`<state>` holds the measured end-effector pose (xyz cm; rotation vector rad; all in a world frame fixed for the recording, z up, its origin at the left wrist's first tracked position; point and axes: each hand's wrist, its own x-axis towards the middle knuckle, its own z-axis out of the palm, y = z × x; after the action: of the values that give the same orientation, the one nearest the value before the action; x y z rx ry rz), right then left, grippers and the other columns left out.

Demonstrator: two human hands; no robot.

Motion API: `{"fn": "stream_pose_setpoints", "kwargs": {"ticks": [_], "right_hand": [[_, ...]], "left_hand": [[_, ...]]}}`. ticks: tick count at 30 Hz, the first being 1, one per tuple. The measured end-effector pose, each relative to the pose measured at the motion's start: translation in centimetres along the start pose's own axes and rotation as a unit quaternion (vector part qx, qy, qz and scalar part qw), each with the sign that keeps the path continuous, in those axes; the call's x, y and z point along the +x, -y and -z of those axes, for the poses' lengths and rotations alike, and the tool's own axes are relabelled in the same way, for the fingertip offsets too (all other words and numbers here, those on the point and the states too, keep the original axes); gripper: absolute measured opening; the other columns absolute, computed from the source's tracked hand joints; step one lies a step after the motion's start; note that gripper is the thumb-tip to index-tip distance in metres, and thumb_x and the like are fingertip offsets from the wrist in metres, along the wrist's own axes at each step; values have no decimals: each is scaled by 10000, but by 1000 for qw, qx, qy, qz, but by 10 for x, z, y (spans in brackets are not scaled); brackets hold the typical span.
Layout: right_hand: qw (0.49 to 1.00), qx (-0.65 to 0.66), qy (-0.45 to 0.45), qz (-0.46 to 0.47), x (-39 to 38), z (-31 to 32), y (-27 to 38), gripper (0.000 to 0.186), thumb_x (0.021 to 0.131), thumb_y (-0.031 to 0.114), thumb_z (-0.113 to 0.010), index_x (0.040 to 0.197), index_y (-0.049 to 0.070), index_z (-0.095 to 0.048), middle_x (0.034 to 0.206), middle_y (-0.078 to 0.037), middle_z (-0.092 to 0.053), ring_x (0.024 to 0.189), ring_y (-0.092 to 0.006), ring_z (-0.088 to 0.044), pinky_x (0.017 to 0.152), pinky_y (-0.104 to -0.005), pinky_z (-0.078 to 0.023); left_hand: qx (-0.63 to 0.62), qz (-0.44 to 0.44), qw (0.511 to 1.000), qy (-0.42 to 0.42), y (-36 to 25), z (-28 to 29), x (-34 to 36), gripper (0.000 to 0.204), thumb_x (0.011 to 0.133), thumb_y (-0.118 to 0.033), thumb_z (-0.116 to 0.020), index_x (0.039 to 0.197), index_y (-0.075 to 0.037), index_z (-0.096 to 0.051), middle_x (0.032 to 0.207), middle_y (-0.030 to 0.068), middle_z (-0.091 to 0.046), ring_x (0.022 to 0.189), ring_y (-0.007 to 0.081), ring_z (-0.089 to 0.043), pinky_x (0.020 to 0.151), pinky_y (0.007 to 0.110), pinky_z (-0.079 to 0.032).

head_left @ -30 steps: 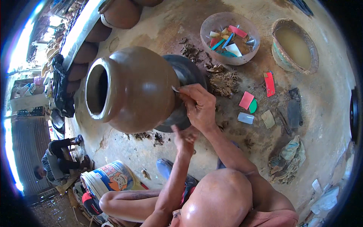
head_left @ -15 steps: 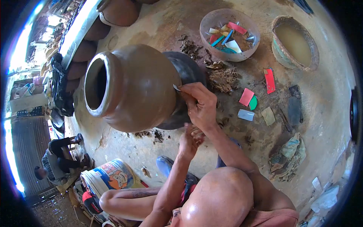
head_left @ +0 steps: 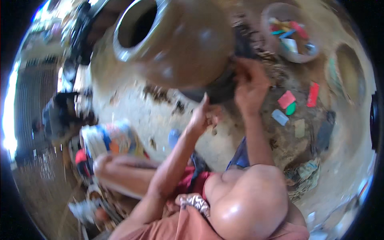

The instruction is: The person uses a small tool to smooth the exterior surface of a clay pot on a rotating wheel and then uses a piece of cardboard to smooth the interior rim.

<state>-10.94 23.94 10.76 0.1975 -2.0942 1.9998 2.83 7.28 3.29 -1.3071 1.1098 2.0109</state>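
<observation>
A large rounded clay pot lies with its mouth facing upper left, against a dark round base. My right hand is at the pot's right side, fingers curled; what is between them is blurred and hidden. My left hand is below the pot and base, thumb raised and fingers loosely apart, with nothing visible in it. The picture is smeared by motion.
A bowl of coloured scrapers, a basin of cloudy water, loose coloured pieces and a rag lie rightward. A printed bucket is lower left, a seated co-worker beyond it.
The view has shifted, so pot and surroundings appear higher. The small pale tool earlier seen in my right fingers cannot now be made out. My left hand's thumb is raised again.
</observation>
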Motion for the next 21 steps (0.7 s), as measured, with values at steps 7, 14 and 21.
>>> {"fn": "stream_pose_setpoints", "kwargs": {"ticks": [7,14,21], "right_hand": [[992,109,-26,-53,-4,-10,-7,126,943,55,-699,1054,33,-754,951,-36,-728,798,-103,-663,650,-243,-548],[997,68,-22,-1,-6,-6,-9,151,935,18,-681,1073,17,-745,936,-43,-729,722,-98,-648,617,-255,-537],[996,-40,-1,83,6,14,-21,136,961,-11,-661,1089,-6,-707,969,-53,-713,799,-117,-668,659,-257,-578]], "left_hand": [[61,-279,924,-255,-107,94,8,632,995,-648,-496,1319,-106,-513,1056,81,-599,855,204,-601,598,338,-545],[-82,-161,966,-183,6,12,10,708,975,-721,-472,1042,-27,-599,837,108,-629,733,227,-659,618,336,-556],[-117,-183,960,-174,-16,-34,3,877,884,-795,-550,1414,-108,-419,911,151,-647,724,284,-680,531,367,-560]]}}
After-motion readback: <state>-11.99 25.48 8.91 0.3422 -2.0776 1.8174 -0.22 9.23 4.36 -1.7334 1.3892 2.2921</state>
